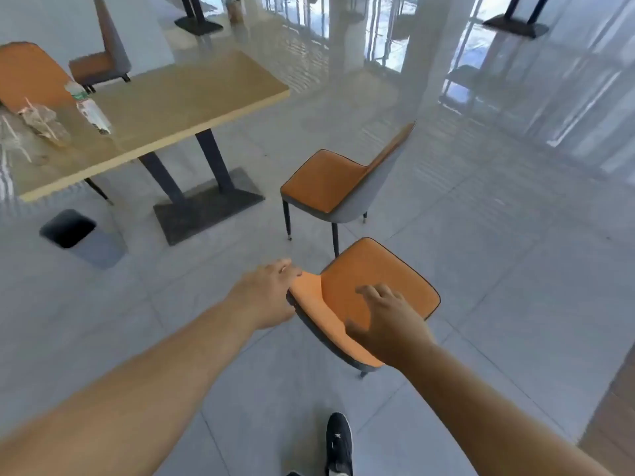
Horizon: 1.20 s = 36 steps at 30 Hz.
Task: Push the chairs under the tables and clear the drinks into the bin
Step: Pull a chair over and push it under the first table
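An orange-and-grey chair (381,269) stands right in front of me, its backrest towards me. My left hand (271,293) grips the left end of the backrest's top edge. My right hand (385,321) is closed over the right part of that edge. A second orange chair (330,180) stands beyond it, pulled away from the wooden table (192,97). On the table's left end are a plastic bottle (76,91), a drink carton (94,116) and a crumpled cup with a straw (43,123). A dark bin (68,228) sits on the floor under the table's near edge.
Two more orange chairs (103,60) stand at the table's far left side. The table's black pedestal base (206,207) lies between me and the bin. A white pillar (422,53) rises at the back, with other table bases (199,25) beyond. My black shoe (338,444) is on the tiled floor.
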Each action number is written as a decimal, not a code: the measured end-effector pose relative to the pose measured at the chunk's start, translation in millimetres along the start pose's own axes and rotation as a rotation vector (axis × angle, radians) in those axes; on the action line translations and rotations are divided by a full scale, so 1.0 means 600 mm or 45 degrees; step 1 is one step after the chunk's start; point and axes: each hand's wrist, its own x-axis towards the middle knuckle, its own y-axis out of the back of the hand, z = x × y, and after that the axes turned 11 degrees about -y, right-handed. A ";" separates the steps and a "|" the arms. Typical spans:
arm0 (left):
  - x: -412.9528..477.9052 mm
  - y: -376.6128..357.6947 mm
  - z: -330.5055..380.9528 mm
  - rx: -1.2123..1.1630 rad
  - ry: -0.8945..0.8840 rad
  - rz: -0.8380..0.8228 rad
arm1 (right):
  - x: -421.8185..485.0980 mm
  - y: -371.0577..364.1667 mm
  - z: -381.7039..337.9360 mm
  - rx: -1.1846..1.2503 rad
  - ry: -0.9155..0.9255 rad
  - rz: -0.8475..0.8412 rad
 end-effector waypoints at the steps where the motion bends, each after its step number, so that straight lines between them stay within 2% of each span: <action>1: 0.012 -0.006 -0.014 0.053 -0.012 -0.062 | 0.012 -0.016 -0.004 0.035 -0.034 -0.045; 5: 0.057 -0.046 -0.077 0.286 -0.055 -0.236 | 0.048 -0.112 -0.026 0.094 -0.102 -0.249; 10: 0.124 -0.108 -0.133 0.357 -0.266 -0.315 | 0.061 -0.205 -0.039 -0.031 -0.195 -0.419; 14: 0.171 -0.148 -0.154 0.245 -0.403 -0.321 | 0.063 -0.242 -0.045 -0.095 -0.352 -0.359; 20: 0.177 -0.157 -0.185 0.049 -0.484 -0.299 | 0.070 -0.235 -0.055 -0.192 -0.366 -0.376; 26: 0.105 -0.166 -0.234 -0.007 -0.378 -0.212 | 0.072 -0.243 -0.107 -0.218 -0.237 -0.434; 36: -0.082 -0.166 -0.382 -0.081 0.000 -0.091 | 0.129 -0.289 -0.275 -0.341 0.151 -0.560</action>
